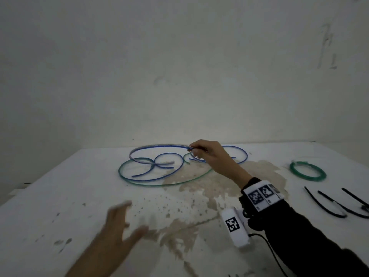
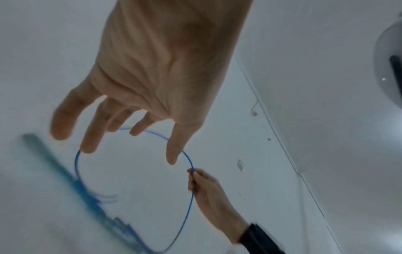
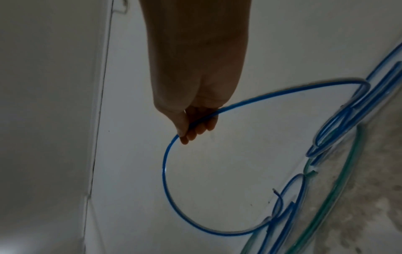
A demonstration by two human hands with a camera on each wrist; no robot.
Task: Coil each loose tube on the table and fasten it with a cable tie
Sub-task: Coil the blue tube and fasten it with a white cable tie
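Observation:
A loose blue tube (image 1: 159, 146) sprawls in loops at the far middle of the white table (image 1: 60, 196), tangled with a loose green tube (image 1: 165, 183). My right hand (image 1: 196, 149) pinches the blue tube and lifts one loop off the table; the right wrist view shows its fingers (image 3: 195, 127) curled round the tube (image 3: 165, 171). My left hand (image 1: 123, 220) hovers blurred over the near table, fingers spread and empty; its fingers (image 2: 91, 137) hang before the lifted loop (image 2: 189, 206). A coiled green tube (image 1: 307, 170) lies at the right. Black cable ties (image 1: 327, 204) lie near it.
The wall (image 1: 179, 66) stands right behind the table's far edge. A worn brown patch (image 1: 209, 186) covers the table's middle. A white wrist camera unit (image 1: 236, 226) hangs under my right forearm.

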